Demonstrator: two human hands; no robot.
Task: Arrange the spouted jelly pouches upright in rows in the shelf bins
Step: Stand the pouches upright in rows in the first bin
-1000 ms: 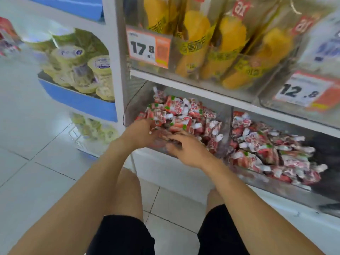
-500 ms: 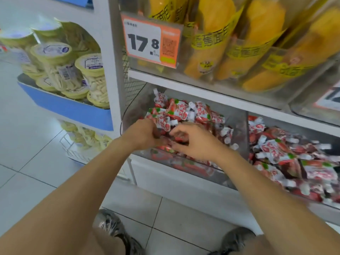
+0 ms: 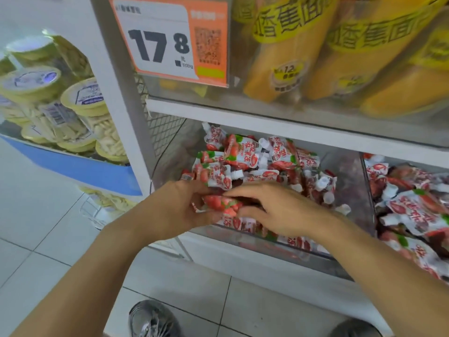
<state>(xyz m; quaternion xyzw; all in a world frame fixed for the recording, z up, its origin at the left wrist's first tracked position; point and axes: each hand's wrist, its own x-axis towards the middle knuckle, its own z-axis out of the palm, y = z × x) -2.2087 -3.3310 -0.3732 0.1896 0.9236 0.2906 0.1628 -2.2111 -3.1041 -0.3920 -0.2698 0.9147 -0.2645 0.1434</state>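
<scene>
At the front edge of the left shelf bin [image 3: 255, 242], my left hand [image 3: 175, 212] and right hand [image 3: 279, 210] grip one jelly pouch [image 3: 221, 205] together, fingers curled around it, to stand it upright among the jumbled pouches [image 3: 243, 156].

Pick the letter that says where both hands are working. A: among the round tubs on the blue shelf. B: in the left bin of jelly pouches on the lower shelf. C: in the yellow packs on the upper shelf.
B: the left hand and right hand meet over a pouch at the front of the left bin.
</scene>
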